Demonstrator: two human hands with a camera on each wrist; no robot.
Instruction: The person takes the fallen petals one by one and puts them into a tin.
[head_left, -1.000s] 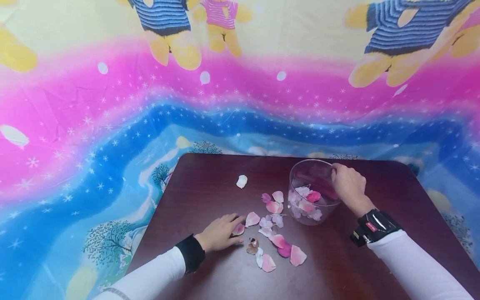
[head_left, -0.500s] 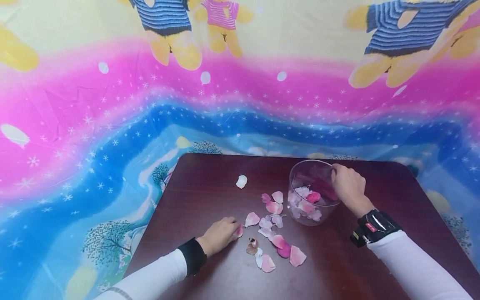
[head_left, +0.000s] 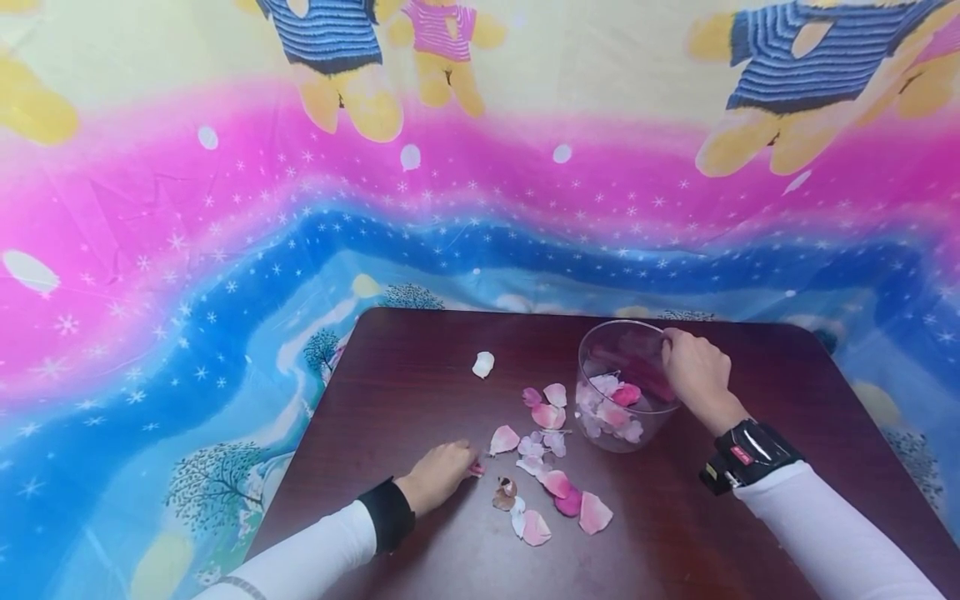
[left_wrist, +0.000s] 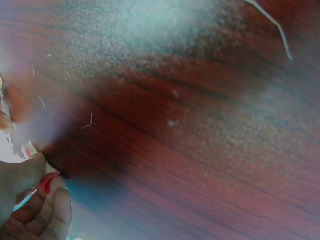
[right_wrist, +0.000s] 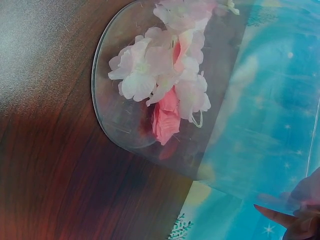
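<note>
Near the table's middle my left hand pinches a pink petal between thumb and fingers; in the left wrist view the petal shows folded and red-pink at the fingertips. My right hand grips the rim of a clear bucket-like container, which stands tilted or upright, I cannot tell. White-pink blossoms and a deeper pink petal lie inside it. Between the hands are loose petals, among them a pink petal, a magenta petal and a brown dried piece.
A white petal lies alone toward the back of the dark red-brown table. Behind the table hangs a printed cloth with bears and snowflakes. Thin pale fibres lie on the tabletop in the left wrist view.
My left hand's fingers, spread over the pink petal a second ago, have drawn together and now pinch it. The right hand and the container have stayed in place.
</note>
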